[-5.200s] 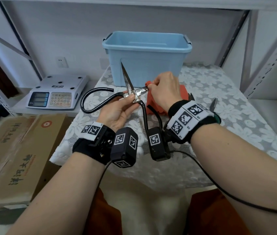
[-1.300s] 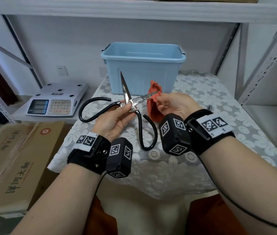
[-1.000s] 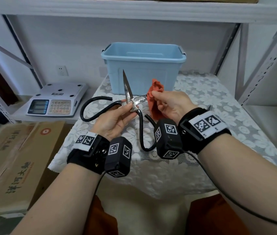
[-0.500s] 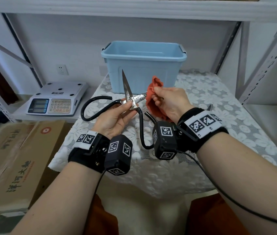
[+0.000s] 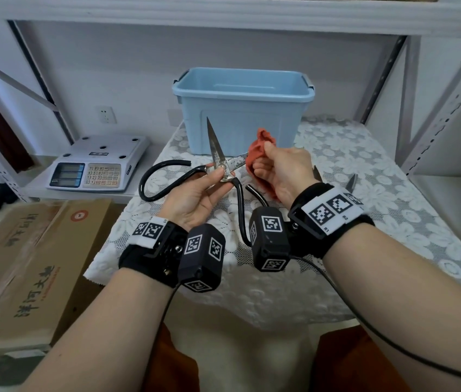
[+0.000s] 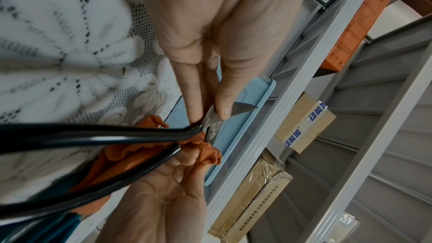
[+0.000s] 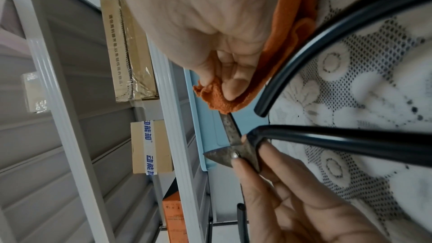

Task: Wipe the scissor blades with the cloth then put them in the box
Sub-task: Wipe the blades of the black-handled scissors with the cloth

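Observation:
Large scissors (image 5: 225, 168) with black loop handles (image 5: 150, 185) are held above the lace-covered table, blades spread wide. My left hand (image 5: 221, 176) pinches them at the pivot (image 7: 235, 155) between thumb and fingers (image 6: 222, 106). One rusty blade (image 5: 212, 141) points up. The other blade (image 7: 230, 127) runs right into an orange cloth (image 5: 257, 149), which my right hand (image 5: 259, 164) grips folded round it. In the left wrist view the cloth (image 6: 205, 150) bunches at my right fingertips. The light blue box (image 5: 240, 108) stands open behind.
Two more scissor tips (image 5: 351, 183) (image 5: 317, 174) lie on the tablecloth (image 5: 393, 222) behind my right wrist. A white scale (image 5: 99, 165) sits on a low shelf at left, a cardboard carton (image 5: 25, 264) below it. Grey rack posts (image 5: 446, 108) flank the table.
My right hand slid the cloth in toward the pivot, then back out along the right-pointing blade. The left hand kept its pinch on the pivot, almost still.

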